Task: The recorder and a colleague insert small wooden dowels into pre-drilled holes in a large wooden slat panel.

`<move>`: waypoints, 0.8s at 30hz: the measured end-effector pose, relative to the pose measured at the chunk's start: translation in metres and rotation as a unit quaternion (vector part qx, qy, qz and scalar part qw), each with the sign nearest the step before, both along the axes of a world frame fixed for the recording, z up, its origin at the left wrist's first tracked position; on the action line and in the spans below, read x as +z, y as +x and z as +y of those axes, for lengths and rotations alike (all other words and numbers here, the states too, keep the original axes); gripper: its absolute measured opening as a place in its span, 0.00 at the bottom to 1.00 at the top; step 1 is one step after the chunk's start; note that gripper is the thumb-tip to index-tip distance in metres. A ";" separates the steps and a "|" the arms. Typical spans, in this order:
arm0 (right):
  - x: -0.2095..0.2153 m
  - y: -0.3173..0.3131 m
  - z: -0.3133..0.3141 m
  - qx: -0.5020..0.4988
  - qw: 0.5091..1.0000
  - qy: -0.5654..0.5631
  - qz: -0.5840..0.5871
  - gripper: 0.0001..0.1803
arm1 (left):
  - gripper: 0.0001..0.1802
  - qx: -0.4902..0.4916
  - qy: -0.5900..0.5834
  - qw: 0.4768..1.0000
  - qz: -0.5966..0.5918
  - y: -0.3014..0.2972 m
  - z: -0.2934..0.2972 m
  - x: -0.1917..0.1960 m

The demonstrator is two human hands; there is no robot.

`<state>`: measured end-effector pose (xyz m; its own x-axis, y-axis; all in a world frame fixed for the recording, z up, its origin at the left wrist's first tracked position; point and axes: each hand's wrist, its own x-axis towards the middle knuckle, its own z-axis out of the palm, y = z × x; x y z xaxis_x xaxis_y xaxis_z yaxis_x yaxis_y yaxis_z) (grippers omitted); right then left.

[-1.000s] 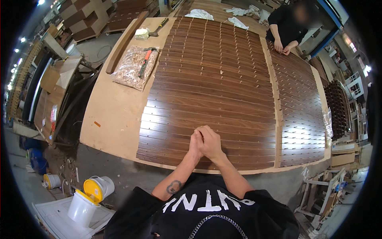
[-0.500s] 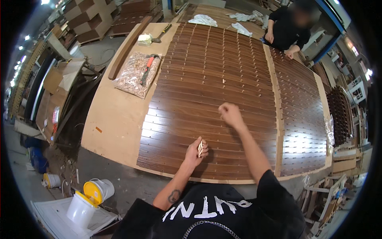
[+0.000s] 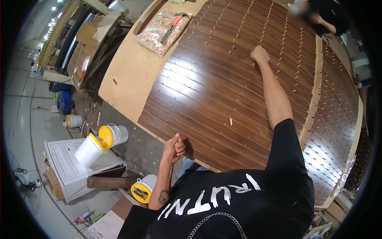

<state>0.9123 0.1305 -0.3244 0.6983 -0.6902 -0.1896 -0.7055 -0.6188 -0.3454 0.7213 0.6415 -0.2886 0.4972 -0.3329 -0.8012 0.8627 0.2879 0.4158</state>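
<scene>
Dark brown wood-grain boards (image 3: 191, 107) lie side by side, with rows of small wooden dowels (image 3: 280, 53) standing up from holes in them. My right hand (image 3: 260, 54) reaches far over the boards, closed, just beside a row of standing dowels; whatever its fingers hold is hidden. My left hand (image 3: 174, 147) is closed around a few loose dowels by the boards' near edge, only their light wood showing between the fingers. One loose dowel (image 3: 230, 121) rests on the boards between my hands.
A clear bag of dowels (image 3: 153, 36) lies on the table's pale margin (image 3: 123, 75), with a red-and-black-handled hammer (image 3: 172, 28) on top. White buckets with yellow lids (image 3: 89, 149) stand at lower left. Across the table, a person in black (image 3: 328, 18) leans over the boards.
My right hand has moved farther away over the boards, and my left hand has drawn toward the near edge. The view has turned. The person opposite has bent lower.
</scene>
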 end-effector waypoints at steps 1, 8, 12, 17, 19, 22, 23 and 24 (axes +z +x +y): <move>-0.003 -0.004 -0.003 0.036 0.999 -0.024 -0.024 0.16 | 0.20 -0.003 -0.002 1.000 0.006 -0.007 -0.003 -0.003; 0.015 -0.202 0.101 0.133 0.983 -0.059 -0.107 0.11 | 0.19 0.019 -0.033 0.999 0.017 -0.029 0.012 -0.007; -0.012 -0.268 0.106 0.066 0.998 -0.006 -0.025 0.11 | 0.20 -0.045 -0.052 0.997 0.024 -0.015 -0.009 -0.018; -0.039 -0.277 0.105 0.122 0.990 -0.041 -0.059 0.08 | 0.20 -0.117 -0.101 0.988 -0.023 -0.002 -0.035 -0.023; -0.049 -0.292 0.097 0.026 0.959 0.186 -0.212 0.07 | 0.20 -0.123 -0.129 0.984 -0.017 -0.004 -0.045 -0.024; -0.023 -0.309 0.105 -0.115 0.930 0.245 -0.249 0.08 | 0.19 -0.134 -0.146 0.980 -0.017 -0.009 -0.046 -0.029; -0.020 -0.320 0.105 -0.164 0.914 0.277 -0.247 0.08 | 0.19 -0.142 -0.161 0.977 0.005 -0.014 -0.045 -0.027; -0.020 -0.325 0.102 -0.166 0.914 0.276 -0.248 0.09 | 0.19 -0.145 -0.157 0.977 -0.009 -0.017 -0.047 -0.027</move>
